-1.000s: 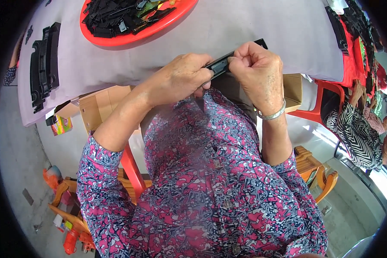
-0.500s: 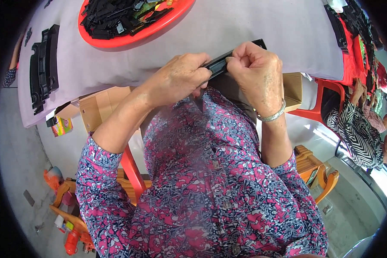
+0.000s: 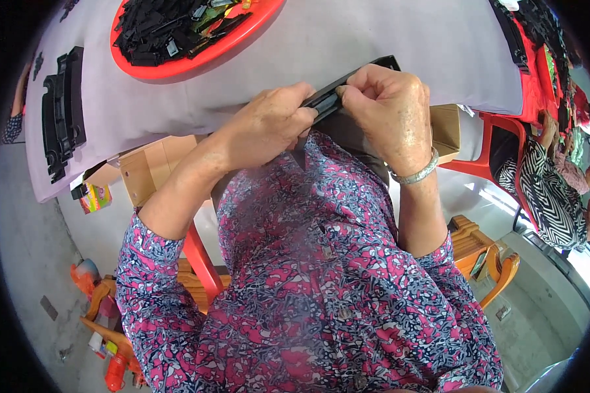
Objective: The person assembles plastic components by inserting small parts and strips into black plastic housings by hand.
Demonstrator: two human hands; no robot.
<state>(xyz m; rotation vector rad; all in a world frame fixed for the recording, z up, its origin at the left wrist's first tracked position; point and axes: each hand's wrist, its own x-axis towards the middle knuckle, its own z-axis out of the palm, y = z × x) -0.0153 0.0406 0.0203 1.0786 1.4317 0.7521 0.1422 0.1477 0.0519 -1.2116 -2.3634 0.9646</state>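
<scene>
A long black plastic part point(image 3: 324, 103), shaped like a narrow trough, slants across my lap by the table's front edge. My left hand point(image 3: 269, 124) is closed round its lower left end. Over the upper right part of the trough, my right hand point(image 3: 388, 108) is closed, with thumb and forefinger pinched at the channel. Whatever sits between those fingertips is hidden. The part's far end sticks out beyond my right knuckles.
A red plate point(image 3: 196, 60) heaped with small black pieces stands on the cloth-covered table point(image 3: 334, 39). Long black mouldings point(image 3: 69, 111) lie at the left edge. Open cardboard boxes point(image 3: 147, 167) sit below the table. To the right are a red chair point(image 3: 485, 150) and a person in a patterned sleeve point(image 3: 550, 196).
The view has shifted slightly, so the plate and black part appear a little farther left. Both hands keep nearly the same hold, the right fingertips still pinched at the channel.
</scene>
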